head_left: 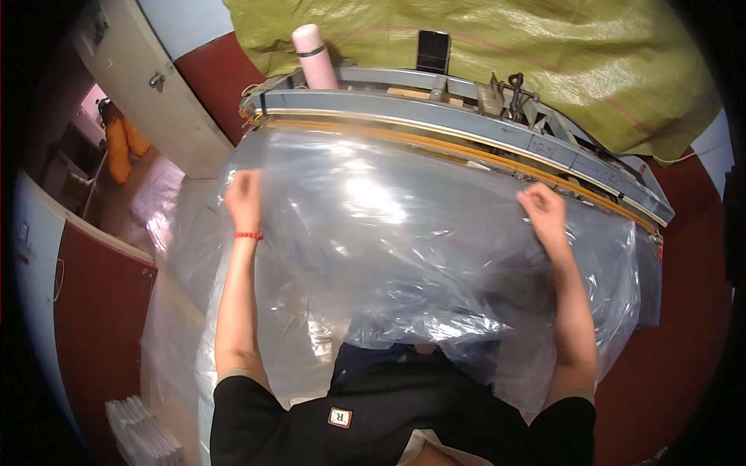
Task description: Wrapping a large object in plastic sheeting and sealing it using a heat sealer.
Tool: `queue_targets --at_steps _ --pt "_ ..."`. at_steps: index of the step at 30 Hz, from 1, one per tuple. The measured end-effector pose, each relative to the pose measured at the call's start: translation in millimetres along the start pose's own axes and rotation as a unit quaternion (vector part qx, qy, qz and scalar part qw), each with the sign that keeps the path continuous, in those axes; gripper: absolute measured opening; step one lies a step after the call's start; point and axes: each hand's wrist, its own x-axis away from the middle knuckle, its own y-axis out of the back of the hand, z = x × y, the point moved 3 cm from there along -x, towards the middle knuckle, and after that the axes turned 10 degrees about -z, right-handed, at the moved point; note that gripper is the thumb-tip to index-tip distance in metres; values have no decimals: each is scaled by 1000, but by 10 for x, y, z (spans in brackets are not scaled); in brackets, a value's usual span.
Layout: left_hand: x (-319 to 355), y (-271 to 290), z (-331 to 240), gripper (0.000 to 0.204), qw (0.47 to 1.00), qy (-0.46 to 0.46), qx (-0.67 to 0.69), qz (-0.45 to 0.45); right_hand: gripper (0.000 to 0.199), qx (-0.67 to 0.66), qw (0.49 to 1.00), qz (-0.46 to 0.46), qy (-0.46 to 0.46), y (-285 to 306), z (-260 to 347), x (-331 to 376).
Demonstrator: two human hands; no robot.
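A large clear plastic sheet (373,233) spreads in front of me, wrinkled and shiny, and hangs down towards my lap. Its far edge lies along a long grey metal bar machine (466,113), which has orange-yellow strips (435,146) running along its near side. My left hand (242,200), slightly blurred, is closed on the sheet near the machine's left end. Further right, my right hand (544,208) is closed in a pinch on the sheet, just short of the strips. A red bracelet (249,235) circles my left wrist.
A pink bottle (315,58) and a dark phone (433,52) stand at the back of the machine, before a yellow-green woven cover (544,62). To the left are a door (167,97) and more plastic film. Stacked clear packs (144,431) lie at lower left.
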Motion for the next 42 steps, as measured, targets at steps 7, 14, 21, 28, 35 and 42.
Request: queue_targets --at_steps 7,14,21,28,35,42 --pt "692 -338 -115 58 905 -275 -162 281 17 253 947 -178 -81 2036 -899 845" --pt "1127 -350 -792 81 862 -315 -112 382 22 335 911 -213 -110 3206 -1345 1663" --pt "719 -487 -513 72 885 -306 -132 324 23 335 907 -237 -93 3199 -1305 1715" --pt "464 -192 -774 32 944 -322 -62 41 22 317 910 -244 -109 3208 -1280 1736" --pt "635 -466 -516 23 915 -369 -76 145 21 301 916 -247 -100 3307 -1450 1758" --pt "444 -739 -413 23 957 -240 -87 135 23 272 915 -270 -125 3496 -1543 1840"
